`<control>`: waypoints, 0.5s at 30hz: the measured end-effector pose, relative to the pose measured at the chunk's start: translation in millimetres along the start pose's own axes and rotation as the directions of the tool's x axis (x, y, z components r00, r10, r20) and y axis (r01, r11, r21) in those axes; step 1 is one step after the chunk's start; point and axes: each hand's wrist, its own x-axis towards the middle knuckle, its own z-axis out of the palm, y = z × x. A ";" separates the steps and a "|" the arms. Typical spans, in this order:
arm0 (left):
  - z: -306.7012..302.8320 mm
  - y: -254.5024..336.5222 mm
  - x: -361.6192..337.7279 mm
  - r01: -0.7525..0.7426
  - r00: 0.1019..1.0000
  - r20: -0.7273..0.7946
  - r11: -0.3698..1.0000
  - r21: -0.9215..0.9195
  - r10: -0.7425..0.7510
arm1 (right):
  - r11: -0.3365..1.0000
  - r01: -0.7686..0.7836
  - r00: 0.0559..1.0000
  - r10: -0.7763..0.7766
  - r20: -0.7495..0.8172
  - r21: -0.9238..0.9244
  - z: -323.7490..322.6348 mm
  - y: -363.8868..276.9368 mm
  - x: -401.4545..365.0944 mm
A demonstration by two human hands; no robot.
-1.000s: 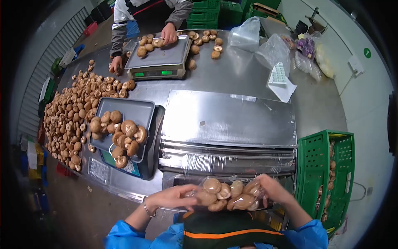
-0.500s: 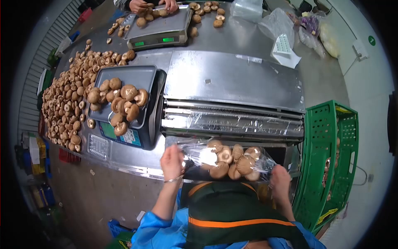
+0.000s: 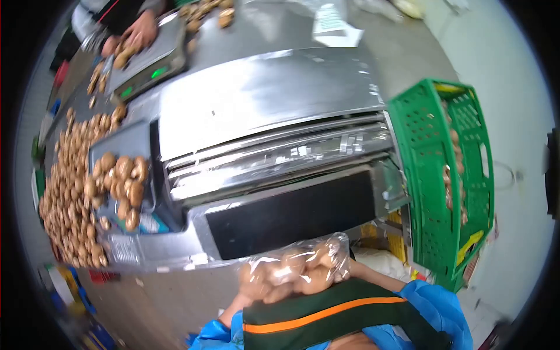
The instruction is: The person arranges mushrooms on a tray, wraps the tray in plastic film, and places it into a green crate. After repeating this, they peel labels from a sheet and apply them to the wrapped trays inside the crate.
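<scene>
Close to my apron, a film-wrapped mushroom pack (image 3: 297, 269) is held between both hands, clear film pulled around the brown caps. My left hand (image 3: 249, 287) grips its left end from below, blurred and partly behind the film. At the right end is my right hand (image 3: 354, 268), its fingers mostly hidden by the pack. Just beyond lies the black plate (image 3: 291, 213) of the wrapping machine, with its rollers and film (image 3: 280, 169) behind.
Loose mushrooms (image 3: 70, 186) are heaped at the left, beside a scale (image 3: 116, 140) bearing more. A green crate (image 3: 423, 175) stands at the right. Across the table, a person's hands (image 3: 137, 35) handle mushrooms at another scale (image 3: 151, 70). A clear tray (image 3: 123, 248) lies by the front edge.
The mushroom pack has come off the wrapping machine's front towards my body, uncovering the black plate. Both hands moved in from the stretched film ends to the pack. My view has turned.
</scene>
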 end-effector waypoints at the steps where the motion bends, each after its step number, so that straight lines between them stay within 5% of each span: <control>1: 19.5 10.4 3.4 0.002 0.999 0.047 1.000 -0.005 -0.002 | 0.980 0.037 0.997 -0.051 0.064 0.193 6.5 -10.1 -6.3; 3: 58.3 21.7 19.7 -0.033 0.994 0.108 0.999 0.003 0.032 | 0.884 0.091 0.961 -0.198 0.191 0.459 12.4 -31.3 -22.8; 4: 78.9 23.8 32.3 -0.054 0.992 0.119 0.998 0.016 0.052 | 0.925 0.195 0.980 -0.197 -0.029 0.327 44.0 -59.7 -42.1; 5: 99.0 21.5 45.2 -0.078 0.990 0.116 0.996 0.032 0.073 | 0.921 0.371 0.928 -0.372 0.018 -0.121 31.4 -58.9 -44.8; 6: 118.5 17.3 62.4 -0.129 0.987 0.103 0.987 0.097 0.119 | 0.931 0.179 0.927 -0.268 -0.263 -0.320 36.4 -71.4 -55.7; 7: 136.3 11.1 74.5 -0.199 0.978 0.105 0.960 0.196 0.182 | 0.895 0.446 0.890 -0.440 -0.118 0.025 11.4 -59.6 -43.1; 8: 156.0 10.4 89.8 -0.285 0.957 0.159 0.891 0.355 0.242 | 0.337 0.632 0.577 -0.806 0.132 -0.698 25.4 -93.2 -68.9; 9: 185.8 19.3 103.6 -0.548 0.836 0.416 0.603 0.580 0.359 | 0.524 0.717 0.519 -0.842 -0.148 -0.460 49.9 -109.1 -100.4; 10: 208.6 29.7 117.1 -0.755 0.650 0.672 0.208 0.621 0.355 | 0.471 0.744 0.386 -0.882 -0.271 -0.475 52.0 -122.2 -133.1; 11: 214.3 31.4 125.6 -0.852 0.479 0.798 -0.025 0.523 0.366 | 0.511 0.839 0.252 -0.670 -0.698 -0.188 -13.3 -144.4 -146.8; 12: 221.6 44.5 126.4 -0.877 0.301 0.910 -0.291 0.382 0.285 | 0.110 0.444 -0.211 -0.951 -0.224 -0.889 -139.9 -137.7 -181.3; 13: 223.4 55.8 131.4 -0.872 0.080 0.970 -0.456 0.180 0.229 | 0.269 0.249 -0.275 -0.901 -0.334 -0.930 -78.7 -159.2 -240.4; 14: 232.4 60.6 137.0 -0.768 -0.146 0.968 -0.640 0.020 0.206 | 0.172 0.841 0.007 -0.951 -0.308 -0.513 -47.8 -181.2 -289.3; 15: 213.1 68.1 129.4 -0.680 -0.044 0.981 -0.725 0.108 0.188 | 0.192 0.799 -0.059 -0.918 -0.392 -0.570 -84.2 -180.0 -329.6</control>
